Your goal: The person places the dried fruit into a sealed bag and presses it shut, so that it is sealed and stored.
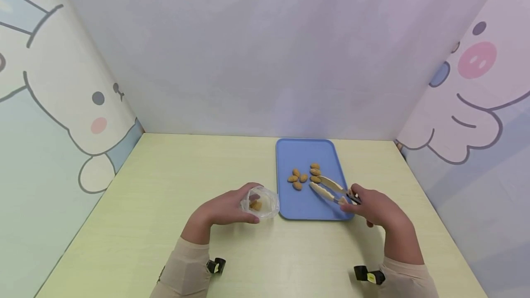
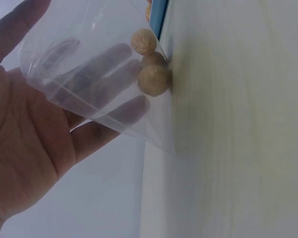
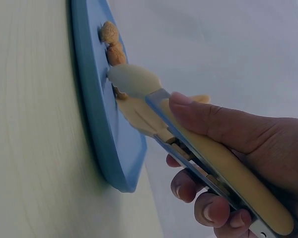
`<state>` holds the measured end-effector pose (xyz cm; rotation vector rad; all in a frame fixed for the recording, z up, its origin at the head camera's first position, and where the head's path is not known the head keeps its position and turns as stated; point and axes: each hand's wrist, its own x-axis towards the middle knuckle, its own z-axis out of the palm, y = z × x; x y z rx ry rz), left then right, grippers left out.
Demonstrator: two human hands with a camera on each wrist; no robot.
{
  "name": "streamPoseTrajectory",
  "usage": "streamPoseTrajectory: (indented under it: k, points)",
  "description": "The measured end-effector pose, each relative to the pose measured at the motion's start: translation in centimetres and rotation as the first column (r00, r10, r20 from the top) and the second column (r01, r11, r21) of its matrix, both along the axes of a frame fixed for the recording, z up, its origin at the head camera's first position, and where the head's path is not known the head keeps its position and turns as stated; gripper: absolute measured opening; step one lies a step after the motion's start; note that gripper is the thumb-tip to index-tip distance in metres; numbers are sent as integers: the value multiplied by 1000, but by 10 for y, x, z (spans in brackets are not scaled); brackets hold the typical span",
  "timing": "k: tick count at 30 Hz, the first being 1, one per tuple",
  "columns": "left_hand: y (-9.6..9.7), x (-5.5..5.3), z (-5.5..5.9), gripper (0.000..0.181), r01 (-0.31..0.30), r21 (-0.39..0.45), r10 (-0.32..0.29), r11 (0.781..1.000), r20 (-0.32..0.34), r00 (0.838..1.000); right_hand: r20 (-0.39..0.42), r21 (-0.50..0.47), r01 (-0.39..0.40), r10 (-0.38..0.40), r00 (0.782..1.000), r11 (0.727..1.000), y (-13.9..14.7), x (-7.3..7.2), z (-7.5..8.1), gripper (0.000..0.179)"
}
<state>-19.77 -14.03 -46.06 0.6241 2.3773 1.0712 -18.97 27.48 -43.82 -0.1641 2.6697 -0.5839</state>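
Observation:
My left hand (image 1: 227,207) holds a clear plastic bag (image 1: 272,203) by its side, the mouth spread wide. Several brown nuts (image 2: 154,80), shaped like almonds in the shell, lie at the bag's bottom, close over the table in the left wrist view. With my right hand (image 1: 378,207) I grip metal tongs (image 3: 228,171) with cream handles and scalloped cream tips. The tongs' arms stand apart over the blue tray (image 1: 298,208), their tips beside the lower nut of a short column (image 1: 315,179). Another cluster of nuts (image 1: 297,186) sits to the left on the tray.
The pale wooden table (image 1: 198,160) stretches to the left of the tray and in front of it. A plain back wall (image 1: 248,59) and side walls with cartoon animals enclose it. Black bands (image 1: 370,275) sit at both wrists.

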Motion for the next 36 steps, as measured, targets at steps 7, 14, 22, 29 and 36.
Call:
streamPoseTrajectory:
  k: [7, 14, 22, 29, 36]
  points:
    - [0, 0, 0, 80, 1, 8, -1, 1000, 0, 1000, -11, -10, -6, 6, 1000, 1000, -1, -1, -1, 38]
    - [0, 1, 1, 79, 6, 18, -5, 1000, -5, 1000, -18, -13, -11, 11, 1000, 1000, -3, 0, 0, 36]
    - [0, 2, 1, 79, 6, 21, -6, 1000, -6, 1000, -28, -8, -16, 16, 999, 1000, -3, -1, 0, 35]
    - [0, 2, -1, 79, 5, 20, -5, 1000, -2, 1000, -33, -13, -14, 14, 999, 1000, -1, 0, -1, 37]
    - [0, 3, 1, 80, 5, 23, -5, 1000, 1, 1000, -49, -19, -9, 8, 999, 1000, 2, 1, 2, 36]
